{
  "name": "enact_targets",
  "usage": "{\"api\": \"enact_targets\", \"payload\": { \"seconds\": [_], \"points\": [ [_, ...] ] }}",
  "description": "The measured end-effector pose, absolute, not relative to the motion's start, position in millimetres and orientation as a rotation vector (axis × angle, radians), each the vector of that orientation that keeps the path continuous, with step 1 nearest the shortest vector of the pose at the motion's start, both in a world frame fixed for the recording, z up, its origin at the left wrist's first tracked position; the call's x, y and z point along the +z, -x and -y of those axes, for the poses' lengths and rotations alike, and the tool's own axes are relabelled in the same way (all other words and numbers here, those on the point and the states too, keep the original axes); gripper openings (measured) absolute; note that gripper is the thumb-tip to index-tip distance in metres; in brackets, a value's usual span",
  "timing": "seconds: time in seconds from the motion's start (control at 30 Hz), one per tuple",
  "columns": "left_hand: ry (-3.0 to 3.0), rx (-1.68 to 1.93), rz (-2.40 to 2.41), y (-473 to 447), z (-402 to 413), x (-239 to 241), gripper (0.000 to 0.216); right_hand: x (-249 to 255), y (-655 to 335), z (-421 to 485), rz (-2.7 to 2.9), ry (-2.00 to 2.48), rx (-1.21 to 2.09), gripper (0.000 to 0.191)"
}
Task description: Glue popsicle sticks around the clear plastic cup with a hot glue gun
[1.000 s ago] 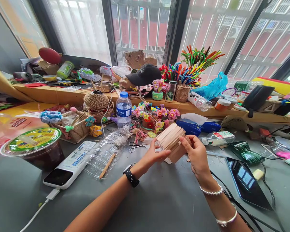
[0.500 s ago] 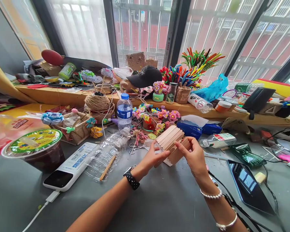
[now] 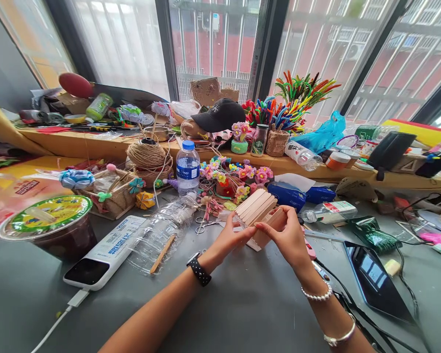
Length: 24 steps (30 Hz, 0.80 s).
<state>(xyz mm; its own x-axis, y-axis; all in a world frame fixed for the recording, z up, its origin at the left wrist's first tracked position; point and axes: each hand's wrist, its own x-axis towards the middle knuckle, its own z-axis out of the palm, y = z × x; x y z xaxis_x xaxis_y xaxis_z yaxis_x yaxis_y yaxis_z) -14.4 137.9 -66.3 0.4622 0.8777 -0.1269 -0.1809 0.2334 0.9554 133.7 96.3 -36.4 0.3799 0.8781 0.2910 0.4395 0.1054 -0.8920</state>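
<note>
A small box-like piece built of pale popsicle sticks is held tilted just above the grey table. My left hand grips its near left side, thumb along the front edge. With its fingers behind the right wall and its thumb across the front, my right hand holds the same piece. The two thumbs come close together at the near edge. The inside of the piece and the fingers behind it are hidden.
Left of my hands lie a cut clear plastic bottle with a loose stick, a white power bank and a sealed drink cup. Scissors lie behind. To the right are a phone and black cables.
My right thumb has slid left along the near edge, closer to my left thumb. The whole view has shifted slightly; the stick piece stays in both hands.
</note>
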Motion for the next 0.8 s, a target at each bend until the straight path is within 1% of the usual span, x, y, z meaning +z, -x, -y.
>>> {"api": "enact_targets", "payload": {
  "seconds": [0.1, 0.27, 0.6, 0.8],
  "points": [
    [-1.098, 0.811, -0.799, 15.5, -137.1, -65.6, 0.093, -36.3, -133.1, -95.8, 1.222, 1.509, 0.494, 0.058],
    [-1.097, 0.775, -0.706, 17.5, -134.3, -58.2, 0.082, -36.0, -136.5, -97.4, 1.216, 1.501, 0.524, 0.059],
    [-1.051, 0.742, -0.657, 17.5, -135.1, -57.5, 0.084, -34.6, -144.6, -98.4, 1.218, 1.467, 0.567, 0.051],
    [-1.062, 0.736, -0.662, 16.8, -135.0, -58.1, 0.083, -32.8, -142.6, -96.2, 1.218, 1.446, 0.521, 0.038]
  ]
}}
